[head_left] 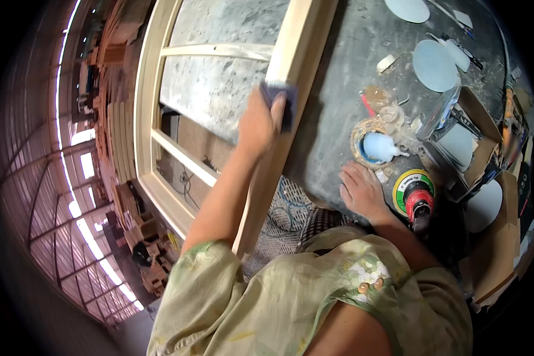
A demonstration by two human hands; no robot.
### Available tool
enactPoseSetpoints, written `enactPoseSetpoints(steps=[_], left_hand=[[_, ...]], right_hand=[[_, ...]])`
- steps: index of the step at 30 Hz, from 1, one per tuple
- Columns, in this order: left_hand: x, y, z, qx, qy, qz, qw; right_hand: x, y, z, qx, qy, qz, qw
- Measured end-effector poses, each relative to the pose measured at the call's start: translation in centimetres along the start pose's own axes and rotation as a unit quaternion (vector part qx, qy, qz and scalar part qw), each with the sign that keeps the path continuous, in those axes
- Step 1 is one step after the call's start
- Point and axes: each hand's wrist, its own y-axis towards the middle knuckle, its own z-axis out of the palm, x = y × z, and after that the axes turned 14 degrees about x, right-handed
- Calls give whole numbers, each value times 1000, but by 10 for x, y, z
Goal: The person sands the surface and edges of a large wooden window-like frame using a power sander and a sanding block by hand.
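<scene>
My left hand presses a dark grey piece of sandpaper onto the pale wooden frame, with the thumb lying over the sheet. The contact is on the frame's wide right-hand rail, and whitish dust shows just beyond the sandpaper. My right hand lies on the grey tabletop, fingers spread and nothing in them. Close to its fingertips, a pale blue squeeze bottle rests in a round, crusted container. To the right of that hand is a red sander with a green and yellow round pad.
Round sanding discs and a small white block lie on the table's far right. A cardboard box holds more discs at the right edge. Stacked timber stands beyond the frame at left. Cables hang below the frame's opening.
</scene>
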Motion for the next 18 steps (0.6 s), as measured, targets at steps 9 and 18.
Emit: enactPoseSetpoints(steps=[9,18], left_hand=[[75,-166,23,-91,60,-90,990],[60,-122,54,-275,139,-21,951]], right_hand=[[15,3,14,-3,-29,-25,999],[4,3,22,-28,-199,-75,977]])
